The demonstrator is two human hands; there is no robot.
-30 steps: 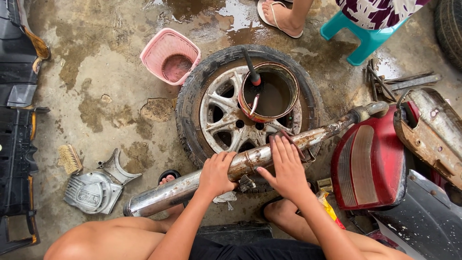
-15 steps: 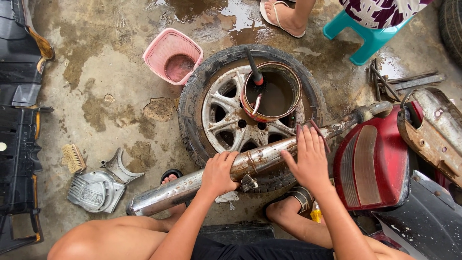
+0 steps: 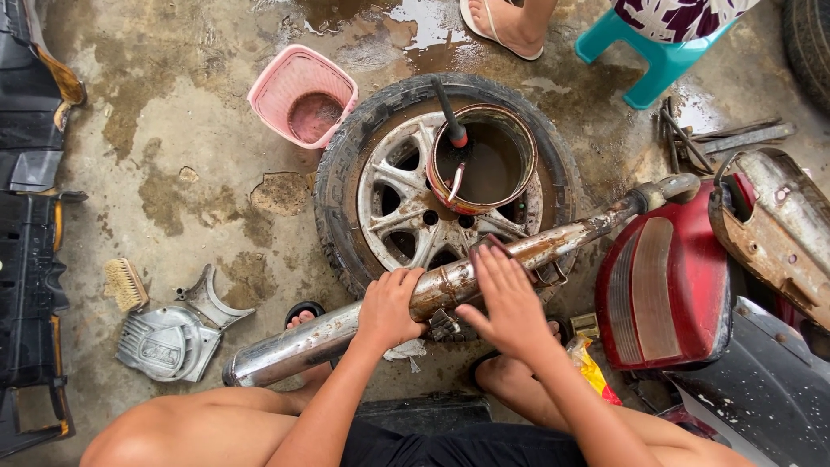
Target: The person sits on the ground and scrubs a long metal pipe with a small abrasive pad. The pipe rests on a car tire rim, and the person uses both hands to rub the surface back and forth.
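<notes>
A long rusty chrome exhaust pipe (image 3: 553,244) lies slanted across a car wheel (image 3: 393,195) with a silver alloy rim that lies flat on the concrete. My left hand (image 3: 389,304) is wrapped around the pipe near its middle. My right hand (image 3: 508,296) lies flat on the pipe just to the right, fingers stretched out along it. A small dark edge shows under the fingertips; what it is I cannot tell. My bare knees and sandalled feet frame the pipe's near end.
A round tin (image 3: 484,160) of brown liquid with a brush in it sits on the wheel. A pink basket (image 3: 303,95), scrub brush (image 3: 126,284), grey engine cover (image 3: 169,342), red tail-light body panel (image 3: 666,285), teal stool (image 3: 657,52) and another person's foot (image 3: 506,22) surround it.
My right hand slid right along the pipe, then back left toward my left hand. The left hand kept its grip and the pipe stayed put.
</notes>
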